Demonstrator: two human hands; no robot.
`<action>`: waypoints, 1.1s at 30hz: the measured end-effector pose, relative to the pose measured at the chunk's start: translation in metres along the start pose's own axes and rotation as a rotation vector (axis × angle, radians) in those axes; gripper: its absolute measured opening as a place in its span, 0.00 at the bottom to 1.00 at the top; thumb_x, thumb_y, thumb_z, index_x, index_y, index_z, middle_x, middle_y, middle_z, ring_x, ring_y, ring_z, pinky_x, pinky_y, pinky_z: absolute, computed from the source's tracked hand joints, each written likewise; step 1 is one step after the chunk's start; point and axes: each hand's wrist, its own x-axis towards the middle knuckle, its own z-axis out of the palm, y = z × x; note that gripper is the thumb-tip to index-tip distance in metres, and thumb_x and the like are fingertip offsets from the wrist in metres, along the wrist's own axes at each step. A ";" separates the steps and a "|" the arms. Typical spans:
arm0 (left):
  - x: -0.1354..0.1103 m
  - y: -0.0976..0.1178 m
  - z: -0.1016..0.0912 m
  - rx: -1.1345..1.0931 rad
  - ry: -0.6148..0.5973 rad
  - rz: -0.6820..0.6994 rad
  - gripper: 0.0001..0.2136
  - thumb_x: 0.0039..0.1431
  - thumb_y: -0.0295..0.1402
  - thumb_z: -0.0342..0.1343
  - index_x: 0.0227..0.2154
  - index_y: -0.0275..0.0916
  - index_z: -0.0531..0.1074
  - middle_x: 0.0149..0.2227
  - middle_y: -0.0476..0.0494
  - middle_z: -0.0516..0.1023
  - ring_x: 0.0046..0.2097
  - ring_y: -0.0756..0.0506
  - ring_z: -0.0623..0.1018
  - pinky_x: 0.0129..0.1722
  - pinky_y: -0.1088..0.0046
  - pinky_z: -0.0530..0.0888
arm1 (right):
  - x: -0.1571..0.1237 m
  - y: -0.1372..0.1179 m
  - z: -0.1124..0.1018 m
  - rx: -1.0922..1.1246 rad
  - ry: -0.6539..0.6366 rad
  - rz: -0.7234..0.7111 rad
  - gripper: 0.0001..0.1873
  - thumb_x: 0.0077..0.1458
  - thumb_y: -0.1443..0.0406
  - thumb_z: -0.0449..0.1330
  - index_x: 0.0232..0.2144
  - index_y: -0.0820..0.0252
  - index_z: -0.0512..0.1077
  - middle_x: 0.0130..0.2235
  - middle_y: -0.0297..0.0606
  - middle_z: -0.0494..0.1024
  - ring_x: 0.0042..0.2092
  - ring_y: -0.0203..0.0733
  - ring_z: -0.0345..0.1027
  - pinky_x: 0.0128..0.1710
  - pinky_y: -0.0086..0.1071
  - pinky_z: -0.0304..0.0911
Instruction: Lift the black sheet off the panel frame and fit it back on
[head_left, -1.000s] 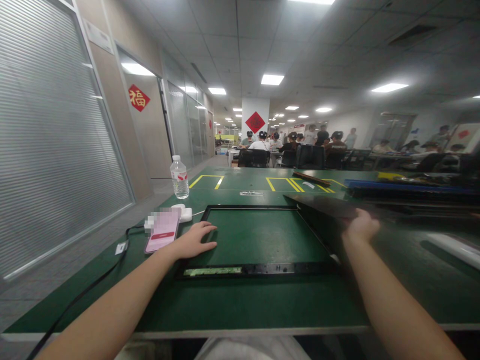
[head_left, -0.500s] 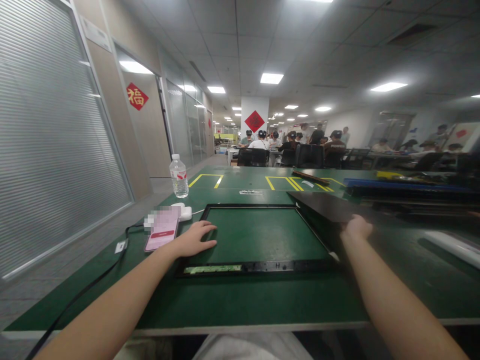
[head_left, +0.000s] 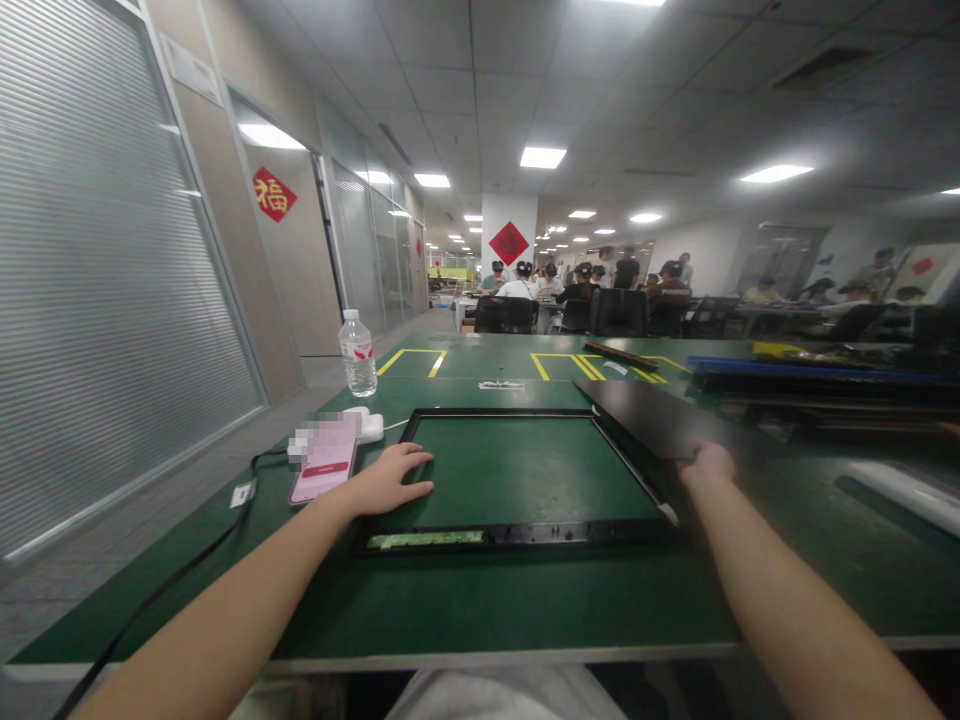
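Observation:
In the head view a thin black rectangular frame (head_left: 540, 533) lies flat on the green table, with a narrow green circuit strip (head_left: 426, 540) along its near bar. My left hand (head_left: 395, 480) rests on the left side of the frame with its fingers spread. To the right, a flat dark panel (head_left: 637, 410) is pinched at its near edge by my right hand (head_left: 709, 467). The panel is beside the frame's right bar (head_left: 634, 465), its far left corner close to the frame's far right corner. Whether the panel touches the table is unclear.
A phone (head_left: 326, 460) and a white charger (head_left: 367, 427) lie left of the frame, a black cable (head_left: 187, 570) beside them. A water bottle (head_left: 358, 355) stands behind. Long blue and black parts (head_left: 825, 380) and a white bar (head_left: 907, 497) occupy the right. People sit farther back.
My right hand has lowered slightly and the dark panel has tilted, showing more of its top face and uncovering the frame's near right corner. My left hand has stayed in place.

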 end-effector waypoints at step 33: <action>0.004 0.005 -0.001 -0.179 0.259 -0.084 0.41 0.57 0.51 0.52 0.67 0.29 0.51 0.63 0.25 0.64 0.64 0.33 0.65 0.63 0.54 0.60 | -0.073 -0.017 0.014 0.109 -0.589 -0.087 0.07 0.41 0.71 0.60 0.26 0.60 0.66 0.25 0.31 0.73 0.25 0.35 0.69 0.23 0.29 0.71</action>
